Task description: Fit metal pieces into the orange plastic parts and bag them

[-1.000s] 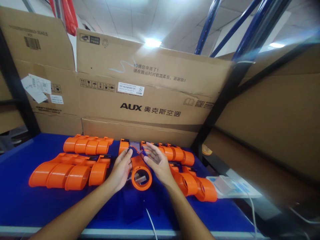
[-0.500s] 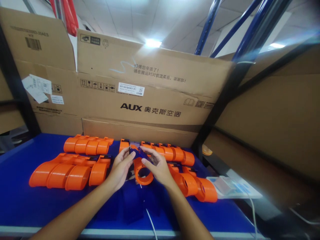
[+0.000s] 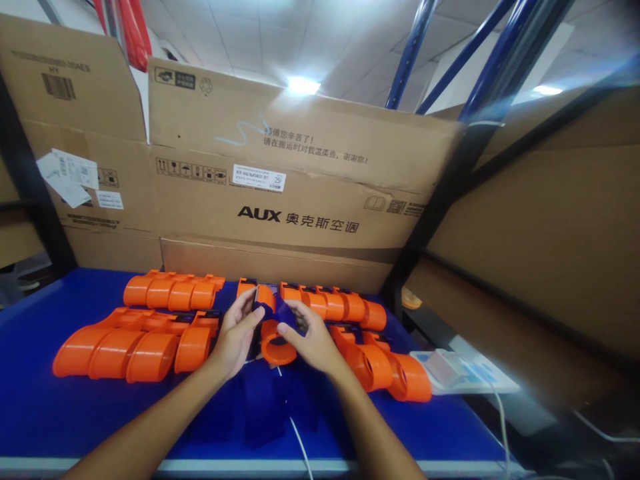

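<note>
Near the middle of the blue table, my left hand (image 3: 239, 333) has its thumb and fingers closed around an orange part (image 3: 266, 297) with dark blue on it. My right hand (image 3: 311, 337) pinches a dark blue piece (image 3: 285, 313) just right of that part. The two pieces meet or nearly meet between my hands; the exact contact is too small to tell. Below them is an orange ring (image 3: 278, 347), partly hidden by the dark blue pieces. Dark blue parts (image 3: 263, 407) lie on the table between my forearms, blending with its surface.
Rows of orange curved parts lie left (image 3: 153, 357) and right (image 3: 373, 363) of my hands. Behind stands a cardboard sheet (image 3: 310, 250). A white tray (image 3: 475, 377) holds a pale block at the right. A white cable (image 3: 300, 440) crosses the table's front edge.
The held orange part has tilted up and shows more of its face. The dark blue piece in my right hand has turned. The orange ring looks flatter, and the view has shifted slightly.
</note>
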A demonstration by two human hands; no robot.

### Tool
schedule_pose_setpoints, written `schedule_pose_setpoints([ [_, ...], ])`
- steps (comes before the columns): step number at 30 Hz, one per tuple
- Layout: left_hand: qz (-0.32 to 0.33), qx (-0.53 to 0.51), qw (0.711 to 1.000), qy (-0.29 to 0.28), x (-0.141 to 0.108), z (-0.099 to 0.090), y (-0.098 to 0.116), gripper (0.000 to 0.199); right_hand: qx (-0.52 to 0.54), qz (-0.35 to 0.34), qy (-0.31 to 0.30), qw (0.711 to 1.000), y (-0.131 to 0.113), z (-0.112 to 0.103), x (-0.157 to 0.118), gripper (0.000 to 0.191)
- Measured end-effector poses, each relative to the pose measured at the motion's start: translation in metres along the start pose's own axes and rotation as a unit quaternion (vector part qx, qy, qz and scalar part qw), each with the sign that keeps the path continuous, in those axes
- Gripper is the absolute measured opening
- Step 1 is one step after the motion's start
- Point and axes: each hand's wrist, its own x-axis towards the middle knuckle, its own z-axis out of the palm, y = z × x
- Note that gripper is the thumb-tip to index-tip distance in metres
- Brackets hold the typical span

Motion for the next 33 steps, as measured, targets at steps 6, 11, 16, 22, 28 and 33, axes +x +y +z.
schedule_pose_setpoints([
  [6, 0.063, 0.089, 0.994, -0.022, -0.006, 0.002, 0.003, 0.056, -0.199, -0.124, 0.055, 0.971, 0.0, -0.006, -0.001, 0.062],
  [11, 0.102, 0.177, 0.979, 0.008, -0.005, 0.006, 0.008, 0.051, -0.284, -0.19, 0.069, 0.937, 0.006, -0.008, -0.001, 0.063],
  [16, 0.102, 0.192, 0.975, 0.046, -0.002, 0.005, 0.011, 0.043, -0.296, -0.196, 0.062, 0.933, 0.008, -0.006, -0.002, 0.065],
  [22, 0.108, 0.226, 0.967, 0.051, 0.0, 0.003, 0.012, 0.039, -0.298, -0.197, 0.059, 0.932, 0.007, -0.004, -0.003, 0.068],
  [28, 0.121, 0.263, 0.956, 0.039, 0.002, -0.002, 0.01, 0.037, -0.298, -0.197, 0.057, 0.932, 0.006, -0.004, -0.003, 0.069],
  [33, 0.124, 0.25, 0.959, 0.042, 0.001, 0.0, 0.01, 0.037, -0.288, -0.188, 0.066, 0.937, 0.004, -0.002, -0.004, 0.066],
])
